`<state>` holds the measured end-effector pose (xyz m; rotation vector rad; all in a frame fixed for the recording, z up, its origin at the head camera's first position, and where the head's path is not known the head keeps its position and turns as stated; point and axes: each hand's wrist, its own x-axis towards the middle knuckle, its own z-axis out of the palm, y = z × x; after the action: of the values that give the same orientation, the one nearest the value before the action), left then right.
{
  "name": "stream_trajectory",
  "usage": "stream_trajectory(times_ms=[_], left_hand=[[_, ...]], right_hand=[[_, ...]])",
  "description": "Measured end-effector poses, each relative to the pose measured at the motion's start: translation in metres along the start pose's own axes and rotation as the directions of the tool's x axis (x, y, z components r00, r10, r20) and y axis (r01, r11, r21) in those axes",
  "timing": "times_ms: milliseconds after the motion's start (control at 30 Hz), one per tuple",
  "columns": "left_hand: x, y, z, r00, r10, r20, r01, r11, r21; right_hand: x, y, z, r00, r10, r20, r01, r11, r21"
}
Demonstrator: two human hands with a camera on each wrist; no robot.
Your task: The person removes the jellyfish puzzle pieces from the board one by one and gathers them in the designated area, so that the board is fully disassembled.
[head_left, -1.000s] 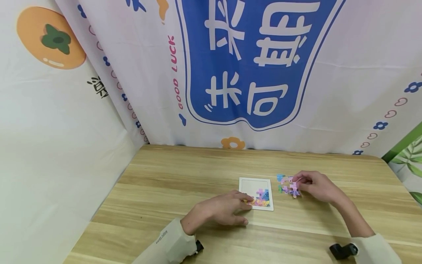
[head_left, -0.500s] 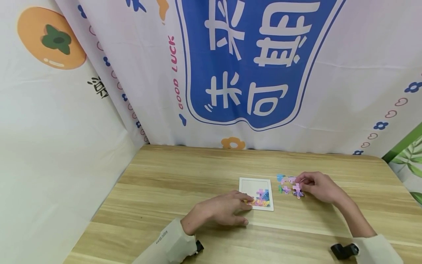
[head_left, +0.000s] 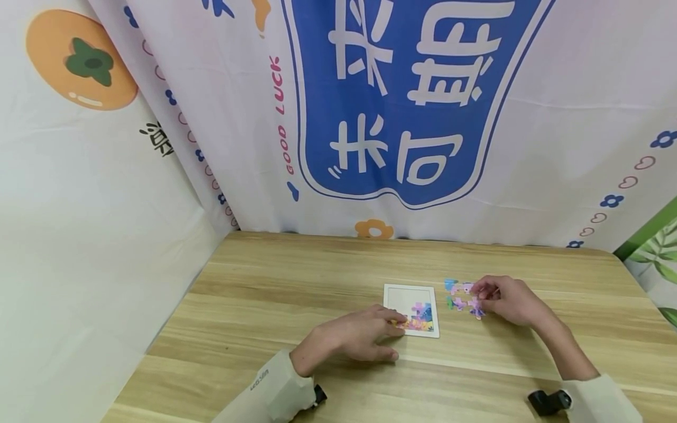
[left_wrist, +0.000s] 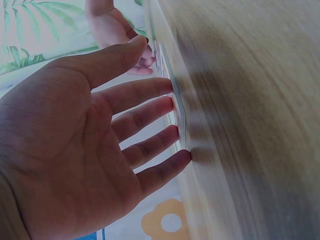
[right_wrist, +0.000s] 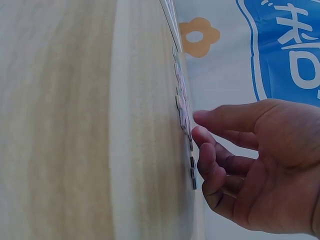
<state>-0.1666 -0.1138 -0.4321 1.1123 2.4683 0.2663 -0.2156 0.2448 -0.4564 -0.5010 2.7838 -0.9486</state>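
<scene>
A white puzzle board (head_left: 409, 294) lies on the table, with joined coloured pieces (head_left: 421, 316) along its near and right side. My left hand (head_left: 365, 333) lies at its near left edge, the fingertips touching the board, as the left wrist view (left_wrist: 85, 135) also shows. Right of the board sit loose jigsaw pieces (head_left: 459, 304) in pink, blue and green. My right hand (head_left: 510, 301) is over the rightmost purple-pink piece (head_left: 476, 308), fingers loosely bent. In the right wrist view its thumb and fingertips (right_wrist: 202, 119) are close to the pieces, with nothing seen between them.
The wooden table (head_left: 296, 276) ends at the back against a printed cloth (head_left: 328, 217). Another white cloth (head_left: 106, 235) hangs along the left side. A black wrist device (head_left: 550, 403) sits at the right cuff.
The rightmost piece slid right, apart from the others, and has since shifted slightly back left. My right hand moved slightly with it. The left hand stayed still.
</scene>
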Motion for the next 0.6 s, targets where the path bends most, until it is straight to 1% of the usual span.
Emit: stream_trajectory(times_ms=[167, 433, 600], left_hand=[[-0.0005, 0.0, 0.0, 1.0, 0.0, -0.002, 0.0, 1.0, 0.008], [-0.0002, 0.0021, -0.0004, 1.0, -0.011, 0.004, 0.011, 1.0, -0.016], [0.0002, 0.0021, -0.0009, 1.0, -0.007, 0.001, 0.007, 1.0, -0.007]], right_hand=[[0.0002, -0.0003, 0.0009, 1.0, 0.02, 0.019, -0.02, 1.0, 0.008], [0.0005, 0.0004, 0.0025, 0.999, 0.031, 0.012, -0.031, 1.0, -0.005], [0.001, 0.0002, 0.0024, 0.999, 0.032, 0.011, -0.032, 0.999, -0.009]])
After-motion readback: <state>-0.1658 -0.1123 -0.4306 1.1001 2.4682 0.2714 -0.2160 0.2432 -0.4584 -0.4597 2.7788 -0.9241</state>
